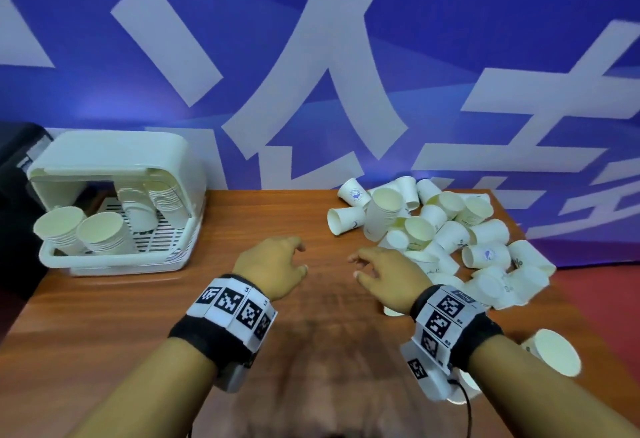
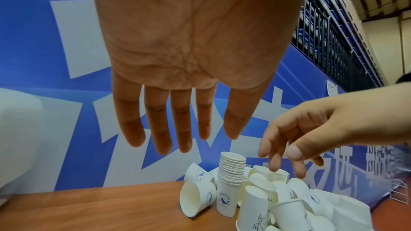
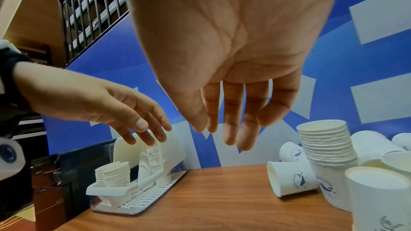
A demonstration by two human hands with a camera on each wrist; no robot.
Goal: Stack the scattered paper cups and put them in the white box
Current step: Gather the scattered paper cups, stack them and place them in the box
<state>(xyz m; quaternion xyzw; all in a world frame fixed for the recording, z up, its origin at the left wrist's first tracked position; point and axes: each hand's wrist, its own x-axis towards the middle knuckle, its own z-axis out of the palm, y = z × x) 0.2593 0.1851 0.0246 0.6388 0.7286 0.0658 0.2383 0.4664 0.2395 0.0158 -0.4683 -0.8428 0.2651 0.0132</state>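
Observation:
A heap of white paper cups (image 1: 460,240) lies tumbled at the table's right. Among them, at the heap's left edge, stands an upright stack of nested cups (image 1: 382,218) (image 2: 230,180) (image 3: 327,148). The white box (image 1: 114,167) (image 3: 135,198) sits at the far left with its lid raised; several cup stacks (image 1: 100,233) stand in it. My left hand (image 1: 294,257) (image 2: 175,129) hovers over the middle of the table, fingers loose, holding nothing. My right hand (image 1: 367,266) (image 3: 229,120) hovers beside the heap's near left edge, also empty, fingers relaxed.
One cup (image 1: 556,356) lies near the table's front right edge, by my right forearm. A black object (image 1: 17,188) stands left of the box. A blue banner wall (image 1: 311,74) closes off the back. Bare wooden tabletop (image 1: 311,351) lies between box and heap.

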